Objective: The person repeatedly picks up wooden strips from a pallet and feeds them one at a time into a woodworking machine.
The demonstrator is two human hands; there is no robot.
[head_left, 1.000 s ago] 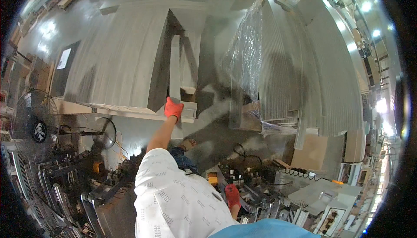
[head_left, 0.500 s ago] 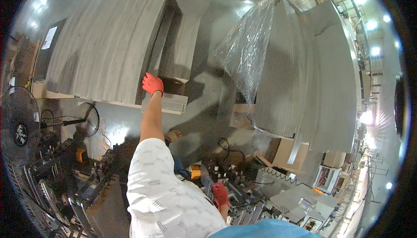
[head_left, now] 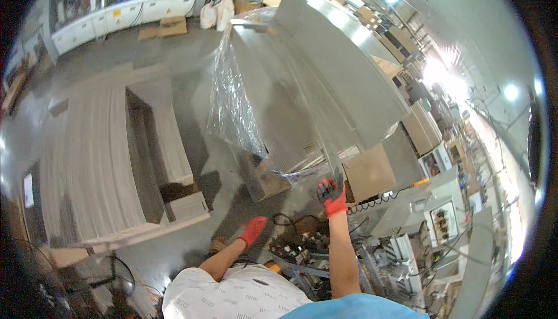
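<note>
My right hand (head_left: 332, 194), in a red glove with a dark palm, is raised at the near end of a stack of large grey panels (head_left: 354, 80). Its fingers are apart, close to the lower end of a narrow panel edge (head_left: 330, 153); whether they touch it I cannot tell. My left hand (head_left: 253, 232), in a red glove, hangs low over the floor with its fingers stretched out and nothing in them. Clear plastic film (head_left: 232, 98) drapes the left side of the leaning stack.
A stack of greyish boards (head_left: 96, 168) lies at the left, with a dark gap near its right side. Cardboard (head_left: 369, 172) stands right of my right hand. A coiled black cable (head_left: 375, 202) and machine parts (head_left: 308, 255) lie close by. White cabinets (head_left: 125, 19) line the far left.
My view has swung right. My left hand has left the left-hand board stack and come down near my body. My right hand has risen to the film-draped panels.
</note>
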